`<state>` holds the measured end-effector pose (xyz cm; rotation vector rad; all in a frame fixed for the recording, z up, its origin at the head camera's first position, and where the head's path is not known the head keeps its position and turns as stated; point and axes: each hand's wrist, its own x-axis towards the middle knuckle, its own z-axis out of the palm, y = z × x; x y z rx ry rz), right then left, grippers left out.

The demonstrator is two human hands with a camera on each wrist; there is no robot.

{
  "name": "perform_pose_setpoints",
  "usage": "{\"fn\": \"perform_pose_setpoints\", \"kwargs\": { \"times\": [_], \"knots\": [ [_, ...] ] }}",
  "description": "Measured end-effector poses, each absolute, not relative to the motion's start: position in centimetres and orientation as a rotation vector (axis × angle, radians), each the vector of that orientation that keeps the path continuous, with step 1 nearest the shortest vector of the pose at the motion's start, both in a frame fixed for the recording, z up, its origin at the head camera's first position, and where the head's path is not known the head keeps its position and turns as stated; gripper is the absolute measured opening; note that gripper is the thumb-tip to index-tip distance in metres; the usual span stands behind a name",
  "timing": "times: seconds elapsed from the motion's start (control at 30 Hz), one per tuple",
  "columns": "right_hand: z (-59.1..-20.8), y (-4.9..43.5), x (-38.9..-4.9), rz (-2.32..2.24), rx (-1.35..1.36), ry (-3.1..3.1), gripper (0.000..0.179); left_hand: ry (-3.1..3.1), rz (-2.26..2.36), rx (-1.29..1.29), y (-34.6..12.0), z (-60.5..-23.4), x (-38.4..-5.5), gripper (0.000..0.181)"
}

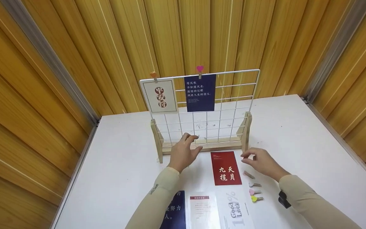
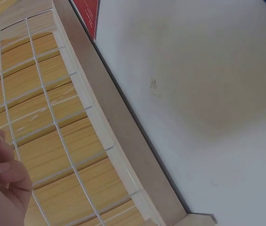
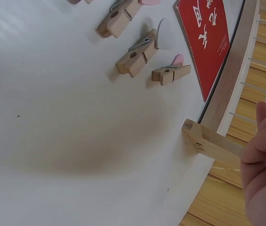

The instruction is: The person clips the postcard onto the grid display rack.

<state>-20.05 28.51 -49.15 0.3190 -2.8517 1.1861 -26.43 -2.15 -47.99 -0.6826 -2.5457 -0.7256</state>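
Room: yellow wood-grain walls (image 1: pixel 195 35) at the back and both sides; grey metal posts (image 1: pixel 336 47) at the corners.
Bench: white and smooth, with small dark marks behind the rack; it probably grips paper poorly, so a brushed card could slide.
Rack: the wire rack (image 1: pixel 206 121) stands upright on wooden feet joined by a wooden rail (image 1: pixel 214 147); its base looks narrow, so a hard push high on the mesh could tip it.
Left hand: the left hand (image 1: pixel 184 154) is before the lower mesh, fingers and thumb well parted, nothing between them; whether it touches wire I cannot tell; a snagged finger could jolt the rack.
Right hand: the right hand (image 1: pixel 263 163) is just beside the red card, fingers bent, thumb and forefinger close together, no held thing visible; a low wrist could scatter the clips.
Cards below: the red card (image 1: pixel 226 168) lies flat between the hands, before the rail; a dark blue card (image 1: pixel 177 213), a pale card (image 1: pixel 203 211) and a "Good Luck" card (image 1: pixel 235 208) lie nearer; the left sleeve (image 1: pixel 152 203) passes over the blue one and might drag it.
Cards above: a cream card (image 1: pixel 160 96) and a navy card (image 1: pixel 200 93) each hang from one clip; a knock could swing them askew.
Clips: four loose clips (image 1: pixel 255 184) lie right of the cards; small enough to be bumped away.
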Motion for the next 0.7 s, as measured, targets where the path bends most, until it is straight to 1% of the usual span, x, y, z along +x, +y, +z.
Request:
{"fn": "perform_pose_setpoints", "kwargs": {
  "times": [0.7],
  "knots": [
    [-50.8,28.8,-18.9,1.123,0.26,-3.034,0.017,-2.718,-0.748,-0.755,-0.3,-49.7,-25.9,0.05]
  ]
}}
